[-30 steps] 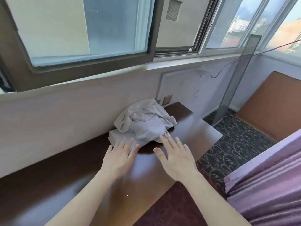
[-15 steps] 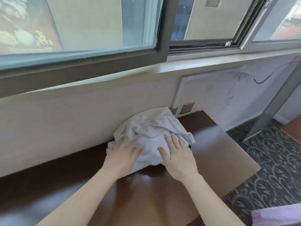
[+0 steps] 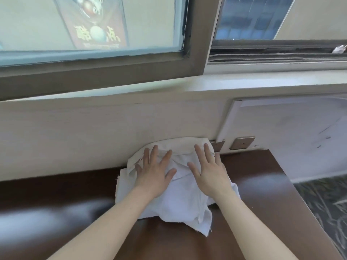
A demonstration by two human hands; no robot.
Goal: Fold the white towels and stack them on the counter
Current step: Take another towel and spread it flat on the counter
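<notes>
Both hands moved forward since half a second ago, from near side of pile up onto its top. Left hand (image 3: 154, 173) flat on towels (image 3: 180, 203), fingers straight and spread, pressing down, gripping nothing. Right hand (image 3: 208, 171) likewise, palm down, just beside left, fingertips near far edge of pile. Towels white, crumpled heap on dark brown counter (image 3: 56, 212), pushed against wall (image 3: 75, 137) below window (image 3: 93, 25); one loose corner trails toward near side. Metal socket plate (image 3: 242, 143) on wall just right of pile. Patterned carpet (image 3: 323, 203) far right.
</notes>
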